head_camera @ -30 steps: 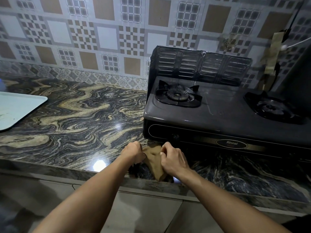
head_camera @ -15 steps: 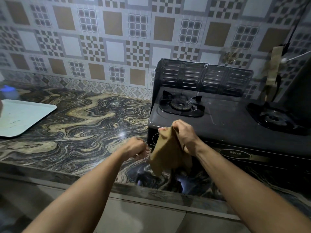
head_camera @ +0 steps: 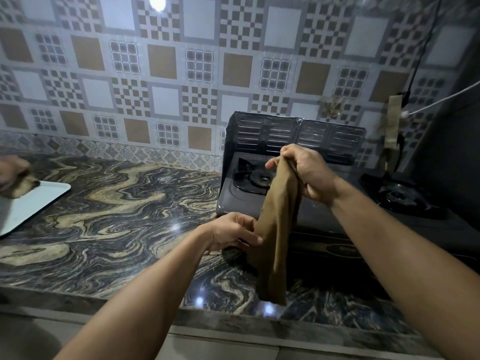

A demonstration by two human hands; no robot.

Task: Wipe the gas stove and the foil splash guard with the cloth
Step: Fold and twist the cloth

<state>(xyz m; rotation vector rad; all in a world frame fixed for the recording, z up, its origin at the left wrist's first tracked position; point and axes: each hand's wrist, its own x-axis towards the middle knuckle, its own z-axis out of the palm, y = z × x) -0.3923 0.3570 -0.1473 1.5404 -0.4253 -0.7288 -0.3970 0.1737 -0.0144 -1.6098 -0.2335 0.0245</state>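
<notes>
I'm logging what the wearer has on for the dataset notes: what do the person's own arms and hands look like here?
Both forearms are bare up to the frame edge, with no sleeve in view. The left hand and right hand wear no gloves, and no ring, watch or bracelet shows on either wrist or on the visible fingers.

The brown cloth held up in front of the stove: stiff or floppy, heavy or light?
Probably floppy: the cloth hangs in a long limp drape from the right hand, folding on itself. Likely light, since a bunched grip at its top carries it. The left hand pinches its edge, so it seems to gather easily.
</notes>
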